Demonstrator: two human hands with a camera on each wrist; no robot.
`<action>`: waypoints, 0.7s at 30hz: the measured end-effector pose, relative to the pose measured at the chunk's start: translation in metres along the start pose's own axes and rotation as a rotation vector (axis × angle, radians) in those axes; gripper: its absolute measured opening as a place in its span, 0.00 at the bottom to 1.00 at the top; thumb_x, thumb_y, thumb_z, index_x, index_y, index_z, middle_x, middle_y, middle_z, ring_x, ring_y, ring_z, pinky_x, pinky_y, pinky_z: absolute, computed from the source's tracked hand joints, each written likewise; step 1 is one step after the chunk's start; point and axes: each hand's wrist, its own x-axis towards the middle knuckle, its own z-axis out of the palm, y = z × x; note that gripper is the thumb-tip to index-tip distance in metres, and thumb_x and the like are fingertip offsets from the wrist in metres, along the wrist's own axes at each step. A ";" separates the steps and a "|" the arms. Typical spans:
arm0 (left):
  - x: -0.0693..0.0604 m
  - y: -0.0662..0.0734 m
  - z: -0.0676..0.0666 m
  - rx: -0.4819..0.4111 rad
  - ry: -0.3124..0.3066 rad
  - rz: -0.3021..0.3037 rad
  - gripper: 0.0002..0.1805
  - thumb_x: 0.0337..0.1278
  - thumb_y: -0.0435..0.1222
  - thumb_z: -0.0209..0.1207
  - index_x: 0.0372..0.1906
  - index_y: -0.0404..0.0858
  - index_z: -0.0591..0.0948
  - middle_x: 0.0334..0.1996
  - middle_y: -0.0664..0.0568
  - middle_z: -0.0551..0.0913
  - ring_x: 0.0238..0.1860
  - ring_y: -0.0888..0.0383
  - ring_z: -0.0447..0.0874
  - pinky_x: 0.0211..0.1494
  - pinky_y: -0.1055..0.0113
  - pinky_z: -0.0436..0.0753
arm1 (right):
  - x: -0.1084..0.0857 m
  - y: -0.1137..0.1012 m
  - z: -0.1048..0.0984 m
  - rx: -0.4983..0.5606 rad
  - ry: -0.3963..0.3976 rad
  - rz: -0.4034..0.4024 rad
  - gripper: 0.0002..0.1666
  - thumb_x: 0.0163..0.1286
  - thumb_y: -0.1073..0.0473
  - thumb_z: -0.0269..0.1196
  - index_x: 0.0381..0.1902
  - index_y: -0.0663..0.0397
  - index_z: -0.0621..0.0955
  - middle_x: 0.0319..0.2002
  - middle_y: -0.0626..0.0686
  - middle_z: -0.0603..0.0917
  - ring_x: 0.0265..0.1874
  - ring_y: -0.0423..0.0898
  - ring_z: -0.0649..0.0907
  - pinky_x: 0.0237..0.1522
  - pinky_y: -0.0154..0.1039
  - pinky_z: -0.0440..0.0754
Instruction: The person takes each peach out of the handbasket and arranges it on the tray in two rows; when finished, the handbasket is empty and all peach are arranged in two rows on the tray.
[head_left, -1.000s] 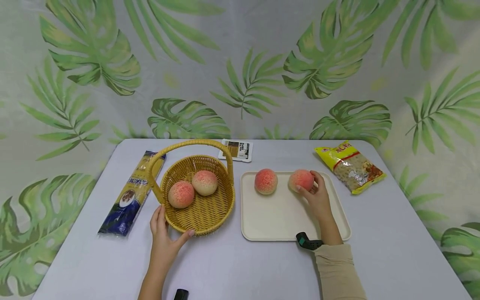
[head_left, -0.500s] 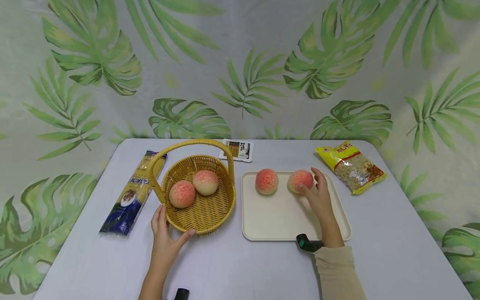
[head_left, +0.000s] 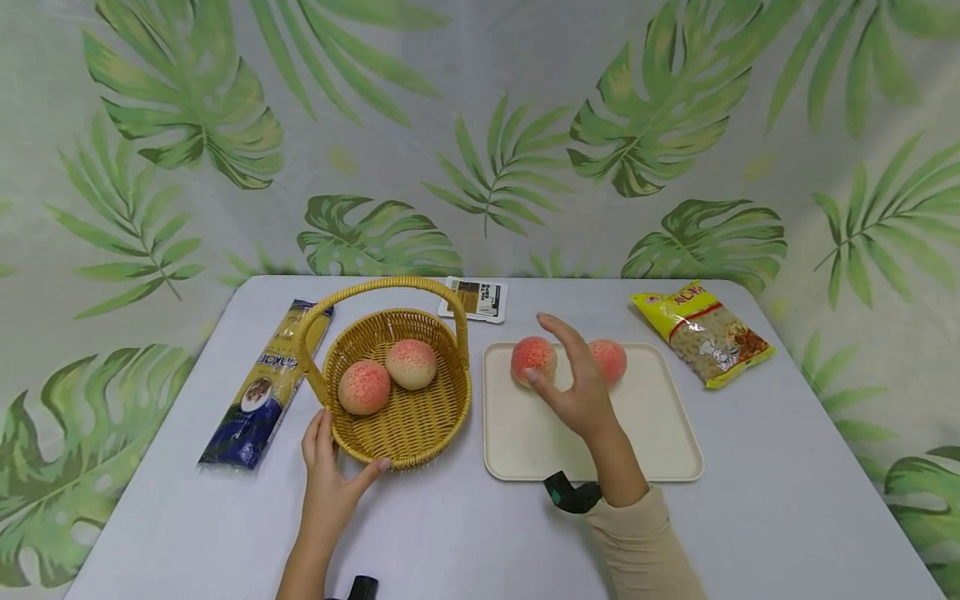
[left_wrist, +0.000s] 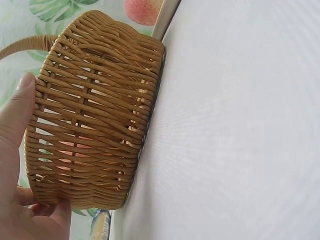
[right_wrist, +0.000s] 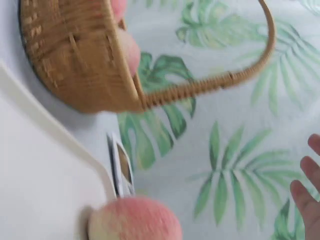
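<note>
My left hand (head_left: 334, 487) holds the near left side of a woven basket (head_left: 408, 429) with an arched handle, thumb at the rim, as the left wrist view also shows. In the basket lie two peaches, one front left (head_left: 363, 387) and one behind it to the right (head_left: 411, 364). Over a cream tray (head_left: 517, 446), my right hand (head_left: 581, 396) hovers with spread fingers and nothing in its grasp. Its thumb overlaps the left peach (head_left: 531, 357) on the tray in the head view. A second tray peach (head_left: 609, 360) is partly hidden behind the hand.
To the basket's left lies a long gold and blue packet (head_left: 262, 392). A small flat white pack (head_left: 480, 300) lies behind the basket and tray. A yellow bag (head_left: 701, 333) lies beyond the tray's back right corner. A leaf-patterned cloth (head_left: 495, 167) hangs behind the table.
My right hand has let go of the right tray peach and moved left, toward the other one. That peach stays on the tray. The left hand and basket have not moved.
</note>
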 end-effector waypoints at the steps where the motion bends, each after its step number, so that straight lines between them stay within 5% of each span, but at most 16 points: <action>1: 0.000 0.000 0.000 -0.001 0.000 0.000 0.59 0.38 0.40 0.70 0.70 0.37 0.42 0.67 0.43 0.37 0.66 0.45 0.44 0.65 0.54 0.55 | 0.001 0.000 0.007 0.005 -0.014 -0.015 0.35 0.58 0.54 0.64 0.58 0.66 0.67 0.57 0.61 0.70 0.59 0.52 0.67 0.62 0.43 0.61; 7: 0.000 0.000 0.000 -0.010 0.001 -0.003 0.59 0.37 0.39 0.70 0.70 0.37 0.41 0.67 0.43 0.37 0.66 0.45 0.44 0.65 0.54 0.55 | 0.003 -0.005 0.048 0.040 -0.136 -0.049 0.37 0.62 0.41 0.56 0.61 0.59 0.66 0.59 0.56 0.69 0.59 0.50 0.67 0.61 0.45 0.63; 21: 0.000 -0.001 0.000 -0.019 0.004 0.006 0.59 0.37 0.40 0.71 0.70 0.35 0.42 0.67 0.43 0.37 0.66 0.46 0.43 0.65 0.54 0.55 | 0.006 -0.005 0.096 0.061 -0.345 0.066 0.40 0.58 0.52 0.64 0.65 0.54 0.61 0.63 0.52 0.64 0.63 0.43 0.60 0.63 0.40 0.58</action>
